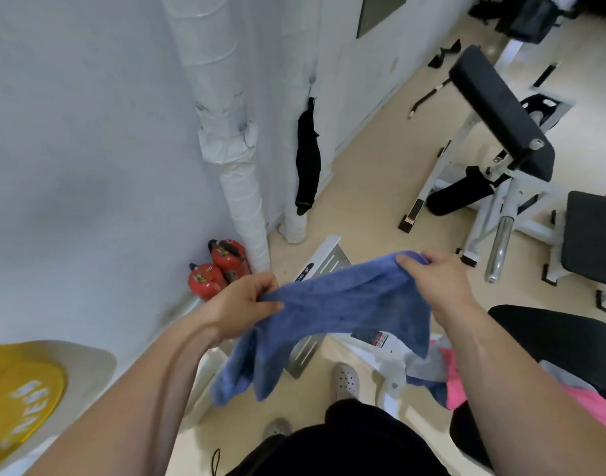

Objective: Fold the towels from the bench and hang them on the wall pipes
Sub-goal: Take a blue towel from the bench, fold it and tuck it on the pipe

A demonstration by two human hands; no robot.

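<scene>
A blue towel (pixel 332 314) is stretched in the air between both hands, its lower part drooping in folds. My left hand (pixel 241 309) pinches its left top corner and my right hand (pixel 432 278) grips the right top corner. Behind me to the right, a black bench (pixel 548 338) carries a heap of pink, grey and blue towels (pixel 445 372). White wrapped wall pipes (pixel 226 132) run down the wall ahead, and a second pipe (pixel 294 218) stands to their right with a black cloth (pixel 307 159) hanging on it.
Two red fire extinguishers (pixel 215 273) stand at the foot of the pipes. A white machine frame (pixel 324 266) lies below the towel. A black padded gym bench (pixel 497 111) with white legs fills the upper right. A yellow weight plate (pixel 16 396) sits lower left.
</scene>
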